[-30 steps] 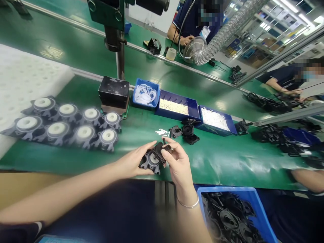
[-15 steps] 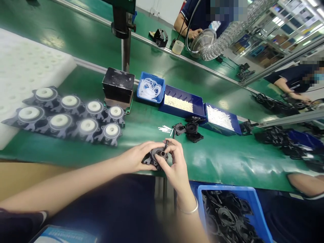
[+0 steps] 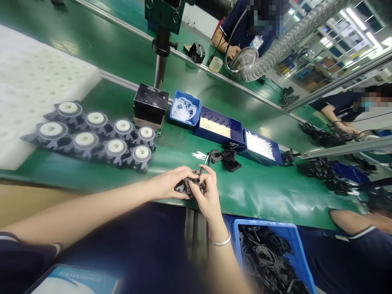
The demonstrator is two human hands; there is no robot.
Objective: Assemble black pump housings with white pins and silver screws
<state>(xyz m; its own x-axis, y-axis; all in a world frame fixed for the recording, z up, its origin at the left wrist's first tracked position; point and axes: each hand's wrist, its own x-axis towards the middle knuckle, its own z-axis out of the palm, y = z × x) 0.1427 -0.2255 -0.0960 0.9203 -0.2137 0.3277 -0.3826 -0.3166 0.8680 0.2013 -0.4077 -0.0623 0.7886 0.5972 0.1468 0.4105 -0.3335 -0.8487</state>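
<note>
Both my hands hold one black plastic pump housing (image 3: 189, 185) just above the near edge of the green table (image 3: 263, 192). My left hand (image 3: 168, 183) grips it from the left with fingers curled round it. My right hand (image 3: 208, 195) presses on its top and right side, fingers closed, with a short black nozzle sticking up by the fingertips. Beyond the hands lie a few white pins (image 3: 199, 155) and three loose black housings (image 3: 225, 157).
Several finished black housings with white centres (image 3: 98, 136) lie in two rows at the left beside a white foam pad (image 3: 27, 90). Blue trays hold white rings (image 3: 184, 109), white pellets (image 3: 214, 127) and white pins (image 3: 260, 145). A blue bin of black parts (image 3: 269, 257) sits below. A press column (image 3: 161, 61) stands behind. Other people work at the right and far side.
The cover part in my right hand has come down onto the housing in my left hand, and both hands have closed round the joined piece. The camera view shifted slightly.
</note>
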